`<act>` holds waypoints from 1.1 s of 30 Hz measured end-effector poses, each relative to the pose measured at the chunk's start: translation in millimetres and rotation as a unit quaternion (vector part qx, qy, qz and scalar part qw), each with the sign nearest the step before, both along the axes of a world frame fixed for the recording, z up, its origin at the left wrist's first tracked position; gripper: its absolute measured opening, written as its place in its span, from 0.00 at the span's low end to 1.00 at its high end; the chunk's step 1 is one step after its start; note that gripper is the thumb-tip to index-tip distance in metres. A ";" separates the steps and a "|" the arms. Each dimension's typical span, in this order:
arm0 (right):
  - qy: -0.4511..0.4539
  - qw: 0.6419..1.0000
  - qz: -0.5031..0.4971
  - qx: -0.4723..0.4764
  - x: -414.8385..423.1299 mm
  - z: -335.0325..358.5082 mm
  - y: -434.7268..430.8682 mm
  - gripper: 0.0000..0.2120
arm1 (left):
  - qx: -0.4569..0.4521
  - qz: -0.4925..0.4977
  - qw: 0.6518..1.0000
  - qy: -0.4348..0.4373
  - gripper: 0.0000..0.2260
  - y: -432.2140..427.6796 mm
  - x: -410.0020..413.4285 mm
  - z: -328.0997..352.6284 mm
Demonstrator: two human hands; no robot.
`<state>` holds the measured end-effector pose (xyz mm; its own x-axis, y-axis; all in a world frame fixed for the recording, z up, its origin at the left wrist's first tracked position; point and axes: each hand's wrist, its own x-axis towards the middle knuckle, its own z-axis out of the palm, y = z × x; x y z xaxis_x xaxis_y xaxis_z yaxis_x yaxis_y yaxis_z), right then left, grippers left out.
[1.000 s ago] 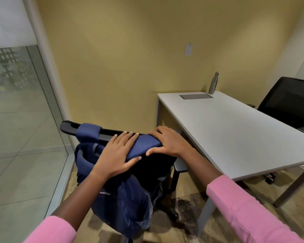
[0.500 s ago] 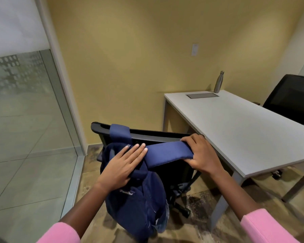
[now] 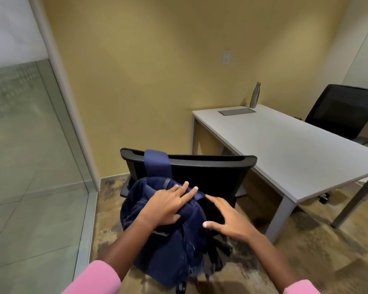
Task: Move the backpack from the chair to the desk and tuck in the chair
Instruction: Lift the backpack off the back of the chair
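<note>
Task barely under way. The navy backpack (image 3: pixel 166 240) hangs down the near side of the chair (image 3: pixel 200 172), one strap (image 3: pixel 156 164) looped over the top rail of the backrest. The other strap is off the rail, gathered at the bag's top under the left hand (image 3: pixel 166 205).

Left hand: pressed onto the top of the bag, fingers spread across the strap; thumb tucked toward the fabric, so it looks like a loose hold, though a firm grasp cannot be confirmed. Right hand (image 3: pixel 227 219): open, fingers splayed, holding nothing, hovering just beside the bag's right shoulder.

Left to do: free the looped strap, lift the bag, set it on the surface (image 3: pixel 295 149), then push the chair in.

Surroundings: the surface is mostly bare; a metal bottle (image 3: pixel 255 95) and a flat grey panel (image 3: pixel 236 111) sit at its far end, well apart from the near edge. A second black chair (image 3: pixel 344 111) stands on the far side. Glass partition (image 3: pixel 26 134) to the left.

Obstacle, as judged: the looped strap would snag on a straight lift.
</note>
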<state>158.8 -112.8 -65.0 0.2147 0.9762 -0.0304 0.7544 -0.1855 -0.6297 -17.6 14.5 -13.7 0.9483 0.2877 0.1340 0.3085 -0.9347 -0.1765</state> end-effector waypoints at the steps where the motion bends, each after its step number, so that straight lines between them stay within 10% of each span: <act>1: 0.004 1.000 0.000 -0.005 -11.5 -2.0 5.7 0.45 | -0.016 0.001 1.000 0.016 0.36 -0.9 0.4 0.0; 5: -0.066 0.994 -0.083 0.019 -51.6 -19.9 30.5 0.57 | -0.051 0.004 0.999 0.005 0.33 -3.3 1.1 -2.6; 9: -0.046 0.959 -0.229 0.160 -73.4 -29.3 45.3 0.40 | -0.034 -0.044 0.998 -0.038 0.33 -1.6 -4.2 -10.2; 14: -0.035 0.972 -0.187 0.136 -64.9 -23.4 51.1 0.39 | 0.035 -0.082 0.995 -0.052 0.33 4.9 -3.2 -21.5; 21: -0.015 0.966 -0.216 0.142 -55.8 -18.7 56.5 0.26 | -0.095 -0.155 0.980 -0.083 0.31 28.1 0.1 -6.3; 33: -0.030 0.971 -0.210 0.114 -33.1 -13.0 54.1 0.25 | -0.042 -0.023 0.993 -0.107 0.28 85.3 18.5 32.7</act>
